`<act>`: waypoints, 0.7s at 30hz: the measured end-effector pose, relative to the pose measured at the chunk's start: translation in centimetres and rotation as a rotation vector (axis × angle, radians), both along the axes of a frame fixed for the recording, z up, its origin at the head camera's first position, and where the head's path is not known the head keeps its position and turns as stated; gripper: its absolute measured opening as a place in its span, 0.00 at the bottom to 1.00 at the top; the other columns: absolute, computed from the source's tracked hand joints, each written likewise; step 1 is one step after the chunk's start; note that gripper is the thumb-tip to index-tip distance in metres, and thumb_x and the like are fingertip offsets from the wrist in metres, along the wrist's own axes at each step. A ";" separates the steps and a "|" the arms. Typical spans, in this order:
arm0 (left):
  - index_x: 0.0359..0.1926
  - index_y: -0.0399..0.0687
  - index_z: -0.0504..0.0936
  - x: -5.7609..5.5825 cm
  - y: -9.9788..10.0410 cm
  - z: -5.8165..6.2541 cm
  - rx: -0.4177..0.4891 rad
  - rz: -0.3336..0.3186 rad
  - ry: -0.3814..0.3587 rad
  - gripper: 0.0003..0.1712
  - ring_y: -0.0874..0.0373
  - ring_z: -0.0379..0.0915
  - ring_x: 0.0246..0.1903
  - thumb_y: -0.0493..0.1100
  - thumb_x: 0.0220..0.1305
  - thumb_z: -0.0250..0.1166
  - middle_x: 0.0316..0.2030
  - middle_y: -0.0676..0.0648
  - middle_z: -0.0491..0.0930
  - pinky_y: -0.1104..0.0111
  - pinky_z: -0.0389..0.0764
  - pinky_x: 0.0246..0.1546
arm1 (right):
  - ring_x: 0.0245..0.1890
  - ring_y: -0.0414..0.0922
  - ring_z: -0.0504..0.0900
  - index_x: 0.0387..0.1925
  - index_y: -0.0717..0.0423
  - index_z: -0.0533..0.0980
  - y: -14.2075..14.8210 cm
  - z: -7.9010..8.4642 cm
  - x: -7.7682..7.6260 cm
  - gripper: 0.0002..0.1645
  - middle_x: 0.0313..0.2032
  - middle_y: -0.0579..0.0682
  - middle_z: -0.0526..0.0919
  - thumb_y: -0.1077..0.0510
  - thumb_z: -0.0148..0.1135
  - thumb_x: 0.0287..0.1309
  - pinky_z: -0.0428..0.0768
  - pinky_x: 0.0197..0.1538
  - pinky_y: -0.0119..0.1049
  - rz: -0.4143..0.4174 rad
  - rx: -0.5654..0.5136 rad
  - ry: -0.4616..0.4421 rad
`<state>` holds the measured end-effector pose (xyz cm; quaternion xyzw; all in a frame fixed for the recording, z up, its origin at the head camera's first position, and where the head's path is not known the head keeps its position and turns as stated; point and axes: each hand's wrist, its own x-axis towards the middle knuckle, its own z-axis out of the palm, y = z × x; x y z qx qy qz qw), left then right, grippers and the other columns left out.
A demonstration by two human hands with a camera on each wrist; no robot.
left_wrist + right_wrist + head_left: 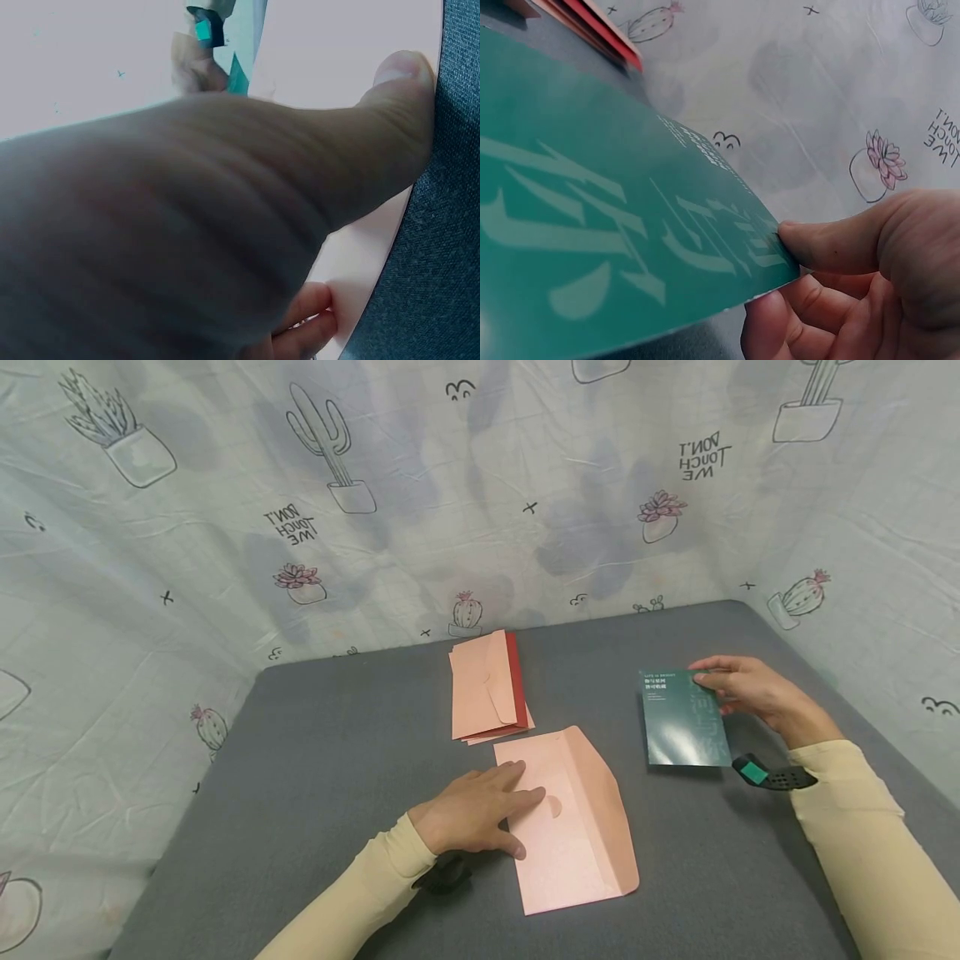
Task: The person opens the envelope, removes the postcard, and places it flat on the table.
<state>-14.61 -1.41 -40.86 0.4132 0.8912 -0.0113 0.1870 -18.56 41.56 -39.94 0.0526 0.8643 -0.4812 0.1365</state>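
The green card point(684, 720) was on the right, pinched by the right hand point(761, 695) near its far right corner. To its left, the left hand point(478, 810) rested with spread fingers on the pink envelope point(573, 835). Farther, stacked envelopes point(483, 687) lay on the grey table point(337, 752).

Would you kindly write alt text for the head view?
A person's right hand holds a green card by its upper right corner, while the left hand touches a pink envelope with its flap open. Beyond it, a pile of pink and red stationery lies on the grey table.
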 end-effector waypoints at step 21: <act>0.75 0.68 0.65 0.0 -0.1 0.0 0.014 0.001 0.004 0.46 0.53 0.53 0.78 0.62 0.57 0.73 0.79 0.45 0.57 0.50 0.65 0.73 | 0.30 0.34 0.76 0.71 0.70 0.59 0.2 -1.7 -0.2 0.32 0.31 0.36 0.77 0.53 0.49 0.77 0.81 0.37 0.37 -0.009 -0.003 -0.019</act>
